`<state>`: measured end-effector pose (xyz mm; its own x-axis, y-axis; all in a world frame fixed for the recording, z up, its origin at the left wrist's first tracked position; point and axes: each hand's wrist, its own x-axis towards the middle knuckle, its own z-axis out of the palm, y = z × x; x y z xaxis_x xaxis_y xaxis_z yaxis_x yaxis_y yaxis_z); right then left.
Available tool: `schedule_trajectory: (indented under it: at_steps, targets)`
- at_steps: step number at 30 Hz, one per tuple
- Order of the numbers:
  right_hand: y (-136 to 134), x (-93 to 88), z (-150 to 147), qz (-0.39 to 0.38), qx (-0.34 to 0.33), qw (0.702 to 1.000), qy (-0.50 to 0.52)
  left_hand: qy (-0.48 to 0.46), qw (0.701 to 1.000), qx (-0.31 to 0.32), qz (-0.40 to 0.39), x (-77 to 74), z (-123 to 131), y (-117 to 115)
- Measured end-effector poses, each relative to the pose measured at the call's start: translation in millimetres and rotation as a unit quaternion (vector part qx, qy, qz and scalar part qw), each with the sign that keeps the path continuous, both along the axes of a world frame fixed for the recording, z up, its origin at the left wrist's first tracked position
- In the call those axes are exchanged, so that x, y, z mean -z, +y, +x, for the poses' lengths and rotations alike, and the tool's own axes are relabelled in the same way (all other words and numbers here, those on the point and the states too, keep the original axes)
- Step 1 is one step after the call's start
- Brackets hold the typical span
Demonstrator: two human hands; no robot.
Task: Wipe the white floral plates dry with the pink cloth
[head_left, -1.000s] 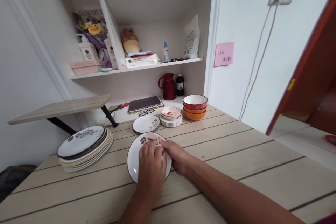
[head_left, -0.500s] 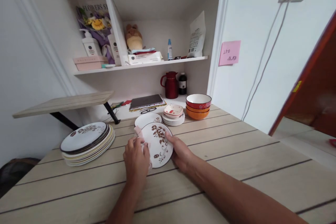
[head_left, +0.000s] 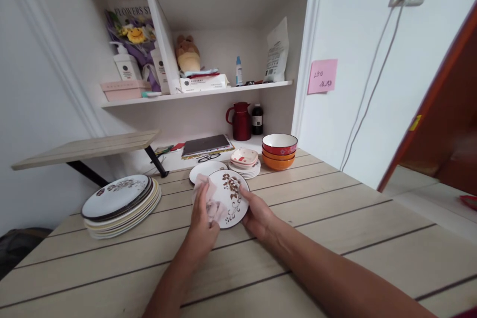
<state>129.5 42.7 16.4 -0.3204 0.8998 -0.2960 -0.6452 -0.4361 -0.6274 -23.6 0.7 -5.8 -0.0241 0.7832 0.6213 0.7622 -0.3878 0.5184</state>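
A round white plate [head_left: 236,198] with brown flowers and a dark rim is held tilted above the table. My right hand [head_left: 258,212] grips its right edge, thumb on the face and fingers underneath. Against the plate's left side, my left hand [head_left: 202,219] holds a pale pink cloth [head_left: 216,211], part of which sticks up past the fingers. Just behind lies another white plate [head_left: 203,171] with a dark rim, partly covered by the held one. Beside it, small pinkish dishes [head_left: 244,156] rest on a stack of small white plates [head_left: 246,173].
Nested red and orange bowls [head_left: 279,159] stand at the back right. A stack of large plates [head_left: 118,201] is at the left, near a raised wooden stand [head_left: 89,148]. Behind are glasses [head_left: 209,157], a laptop [head_left: 205,144], a red jug [head_left: 241,121] and a dark bottle [head_left: 257,119].
My left hand has shifted up and right with the cloth, its fingers now straighter and the cloth more visible. The held plate has risen slightly. The view has shifted a little.
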Motion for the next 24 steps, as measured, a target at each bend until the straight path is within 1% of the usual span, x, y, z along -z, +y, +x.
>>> schedule_trajectory:
  at_steps: [3, 6, 8, 9, 10, 12, 14, 17, 19, 21, 24]
  targets:
    - [1.2, 0.8, 0.1, 0.01, -0.002, 1.0, 0.009, 0.037, 0.999, 0.001, -0.016, 0.7, -5.6, 3.2]
    - [0.8, 1.4, -0.4, 0.011, -0.005, 1.0, 0.001, 0.091, 0.994, -0.054, -0.024, -1.8, -11.5, 3.3]
    - [-0.4, 0.9, -0.7, 0.012, -0.012, 1.0, -0.005, 0.145, 0.986, -0.082, -0.01, -8.0, -10.6, 0.1]
    - [-1.2, 0.3, -0.7, 0.016, -0.016, 1.0, -0.007, 0.179, 0.98, -0.086, 0.001, -12.3, -8.0, -2.4]
    - [-2.1, -0.4, -0.6, 0.021, -0.019, 1.0, -0.01, 0.21, 0.974, -0.086, 0.012, -16.8, -3.9, -5.0]
    - [-3.7, -1.4, -0.2, 0.035, -0.026, 0.999, -0.012, 0.267, 0.962, -0.046, 0.038, -24.4, 6.8, -10.0]
    - [-4.7, -1.6, 0.7, 0.055, -0.039, 0.998, -0.012, 0.295, 0.953, -0.008, 0.071, -27.6, 17.5, -13.1]
    - [-5.8, -1.1, 2.0, 0.087, -0.076, 0.993, -0.017, 0.298, 0.947, 0.058, 0.106, -24.4, 26.1, -13.9]
    - [-6.9, -1.4, 2.7, 0.103, -0.111, 0.988, -0.031, 0.278, 0.951, 0.071, 0.113, -20.8, 26.0, -12.9]
    - [-8.3, -2.2, 2.9, 0.119, -0.146, 0.981, -0.036, 0.255, 0.958, 0.053, 0.12, -18.6, 23.2, -11.5]
    - [-9.6, -2.8, 2.4, 0.15, -0.172, 0.973, -0.035, 0.225, 0.965, -0.007, 0.134, -18.2, 18.7, -9.4]
